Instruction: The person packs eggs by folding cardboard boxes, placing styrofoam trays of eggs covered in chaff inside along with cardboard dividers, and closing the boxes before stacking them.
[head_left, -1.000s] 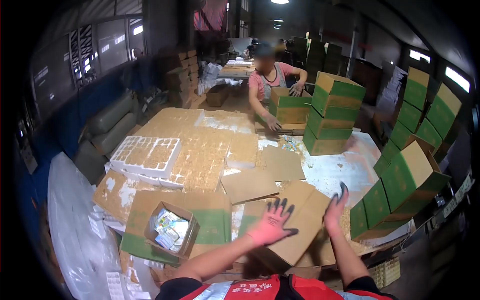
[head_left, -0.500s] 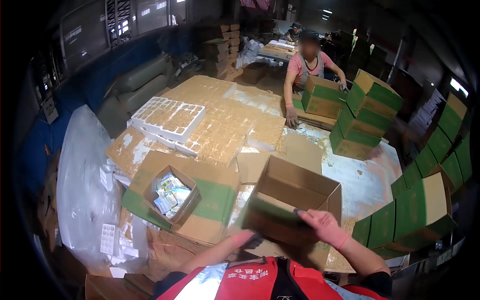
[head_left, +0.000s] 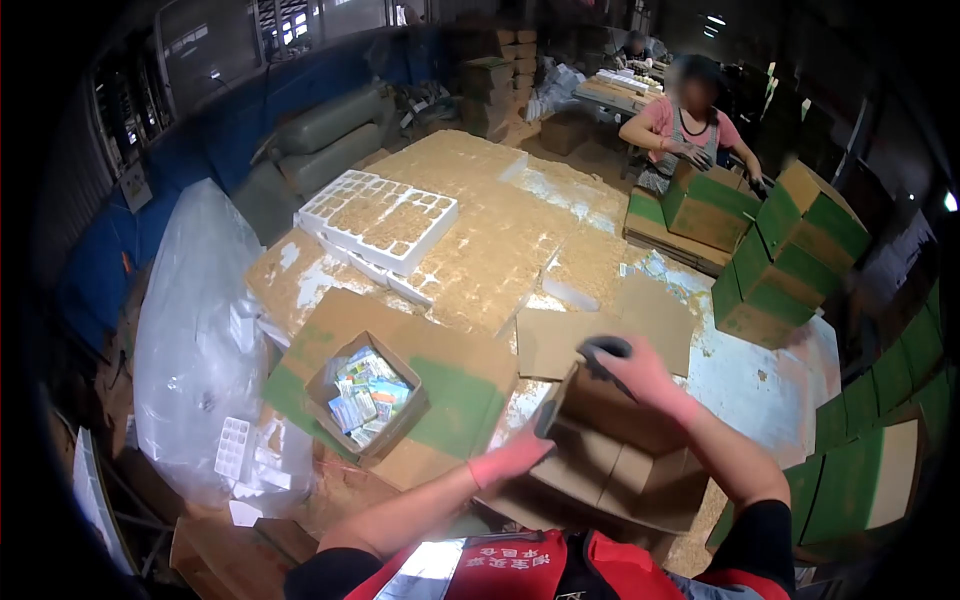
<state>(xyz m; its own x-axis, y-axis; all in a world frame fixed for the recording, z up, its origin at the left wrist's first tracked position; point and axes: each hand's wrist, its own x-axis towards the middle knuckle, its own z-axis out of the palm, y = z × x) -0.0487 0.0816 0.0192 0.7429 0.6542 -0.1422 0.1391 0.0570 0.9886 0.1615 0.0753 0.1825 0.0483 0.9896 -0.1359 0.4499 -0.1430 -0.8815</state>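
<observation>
R hand (head_left: 640, 372) shifted from near rim of open carton (head_left: 620, 470) (lower ctr-R of frame) to its far L corner vs. 0.5 s ago; fingers curled at rim, grip unclear. L hand (head_left: 515, 457) at carton's L side, fingertips by rim, can't tell if clamped.

White Chinese lettering (head_left: 507, 557), upside down, on red vest (head_left: 625, 568), packet print (head_left: 368, 396) illegible

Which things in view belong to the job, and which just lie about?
In use:
open cardboard box
left hand, at its left edge
right hand, at its far edge

Seemingly just lying about:
translucent plastic bundle
grey-green rolls
</observation>
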